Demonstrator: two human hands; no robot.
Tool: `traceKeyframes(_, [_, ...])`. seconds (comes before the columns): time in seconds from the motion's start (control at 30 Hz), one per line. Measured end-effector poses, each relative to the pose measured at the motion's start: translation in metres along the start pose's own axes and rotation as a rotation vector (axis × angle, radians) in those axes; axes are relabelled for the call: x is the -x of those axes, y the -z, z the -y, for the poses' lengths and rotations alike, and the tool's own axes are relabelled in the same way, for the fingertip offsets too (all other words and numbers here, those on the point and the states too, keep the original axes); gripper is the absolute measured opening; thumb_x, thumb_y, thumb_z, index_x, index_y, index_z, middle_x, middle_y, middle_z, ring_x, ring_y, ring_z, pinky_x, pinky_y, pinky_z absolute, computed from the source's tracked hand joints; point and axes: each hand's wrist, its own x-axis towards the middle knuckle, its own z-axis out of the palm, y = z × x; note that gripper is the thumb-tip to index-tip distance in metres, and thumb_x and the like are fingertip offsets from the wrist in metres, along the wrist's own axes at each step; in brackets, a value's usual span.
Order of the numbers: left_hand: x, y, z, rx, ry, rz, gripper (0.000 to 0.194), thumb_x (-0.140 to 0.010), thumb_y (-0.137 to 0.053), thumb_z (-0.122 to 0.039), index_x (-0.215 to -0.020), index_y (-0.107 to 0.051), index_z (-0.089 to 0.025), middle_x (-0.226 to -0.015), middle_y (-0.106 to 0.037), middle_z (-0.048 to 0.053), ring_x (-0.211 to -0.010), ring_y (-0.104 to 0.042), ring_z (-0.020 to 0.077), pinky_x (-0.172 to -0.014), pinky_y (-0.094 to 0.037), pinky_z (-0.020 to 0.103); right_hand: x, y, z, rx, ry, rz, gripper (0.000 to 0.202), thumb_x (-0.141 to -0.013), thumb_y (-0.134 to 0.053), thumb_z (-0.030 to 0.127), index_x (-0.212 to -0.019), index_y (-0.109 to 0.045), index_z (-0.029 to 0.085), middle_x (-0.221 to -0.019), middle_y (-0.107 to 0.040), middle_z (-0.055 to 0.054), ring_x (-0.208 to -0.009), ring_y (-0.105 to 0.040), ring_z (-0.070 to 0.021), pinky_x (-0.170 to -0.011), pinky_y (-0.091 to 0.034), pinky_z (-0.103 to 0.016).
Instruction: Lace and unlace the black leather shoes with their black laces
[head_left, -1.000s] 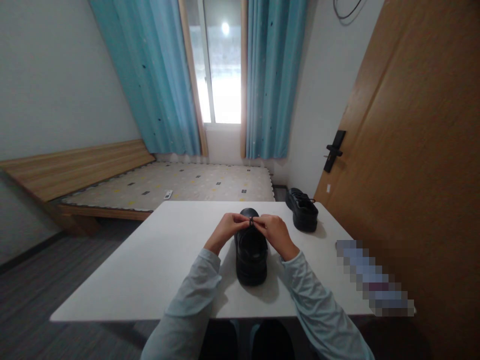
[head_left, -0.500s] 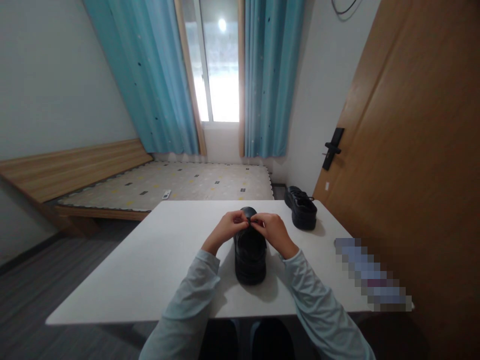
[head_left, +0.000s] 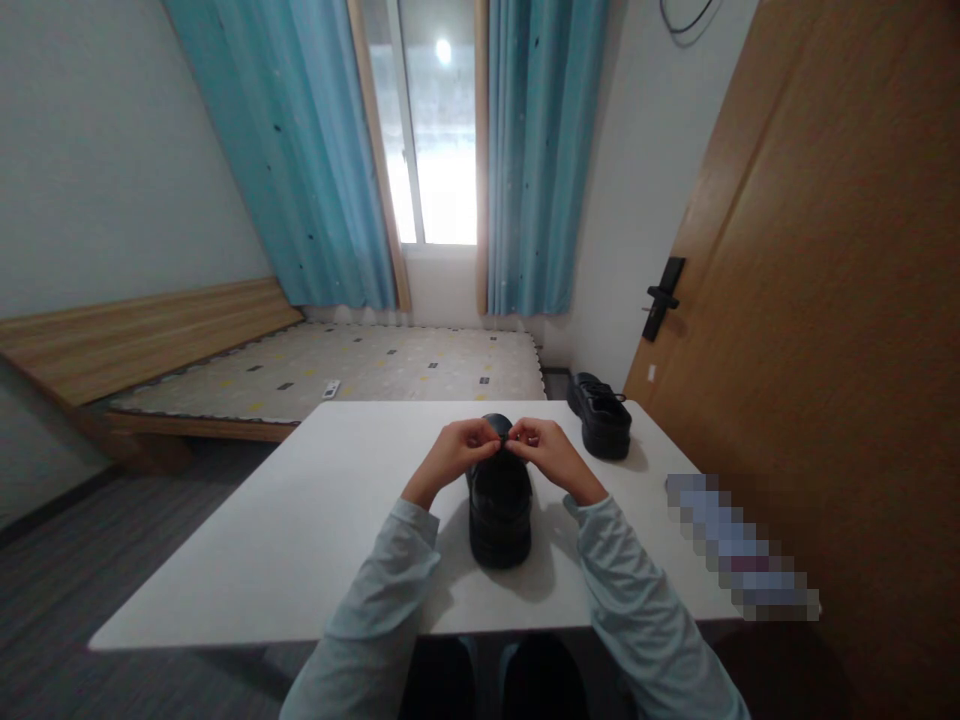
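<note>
A black shoe (head_left: 500, 530) stands upright on the white table in front of me, heel toward me and toe pointing away. Over its lacing area, my left hand (head_left: 463, 446) is closed in a pinch from the left. From the other side my right hand (head_left: 551, 455) pinches too, its fingertips close to the left ones. Between them shows a bit of dark shoelace (head_left: 503, 440); most of it is hidden by the fingers. A second black shoe (head_left: 604, 420), with its laces tied, sits at the table's far right.
The white table (head_left: 300, 530) stretches to both sides of the shoe. A blurred-out bluish item (head_left: 739, 545) lies along its right edge. Beyond are a bed (head_left: 405, 360) with a small white object (head_left: 332, 389) on it, and a wooden door (head_left: 825, 300) at right.
My right hand has shifted slightly to the right, and the fingertips of the two hands are a little farther apart. The shoe has stayed in place.
</note>
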Motion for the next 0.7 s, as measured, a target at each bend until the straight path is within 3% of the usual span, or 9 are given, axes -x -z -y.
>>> traceKeyframes(0.17, [-0.001, 0.000, 0.005, 0.052, 0.016, -0.009, 0.022, -0.069, -0.066, -0.034, -0.069, -0.062, -0.012, -0.063, -0.061, 0.001, -0.059, -0.053, 0.0110, -0.057, -0.039, 0.022, -0.001, -0.001, -0.004, -0.105, -0.045, 0.065, 0.017, -0.072, -0.060, 0.031, -0.075, -0.056, 0.015, -0.059, -0.055, 0.003, -0.051, -0.050, -0.0098, -0.050, -0.038, -0.021])
traceKeyframes(0.47, [-0.002, -0.002, 0.010, 0.250, 0.176, 0.040, 0.021, -0.065, -0.067, -0.031, -0.069, -0.058, -0.012, -0.053, -0.060, 0.000, -0.051, -0.056, 0.0112, -0.053, -0.041, 0.022, -0.002, -0.001, -0.003, -0.156, -0.173, 0.038, 0.010, -0.071, -0.056, 0.025, -0.069, -0.054, 0.015, -0.052, -0.048, 0.005, -0.042, -0.040, -0.0056, -0.039, -0.028, -0.017])
traceKeyframes(0.7, [-0.002, 0.001, 0.013, 0.206, 0.226, 0.084, 0.011, -0.065, -0.061, -0.023, -0.065, -0.059, -0.013, -0.050, -0.055, -0.003, -0.048, -0.049, 0.0082, -0.050, -0.037, 0.021, 0.000, 0.002, 0.000, -0.228, -0.263, 0.060, 0.007, -0.069, -0.055, 0.019, -0.065, -0.052, 0.015, -0.044, -0.046, 0.008, -0.035, -0.035, -0.0037, -0.034, -0.024, -0.016])
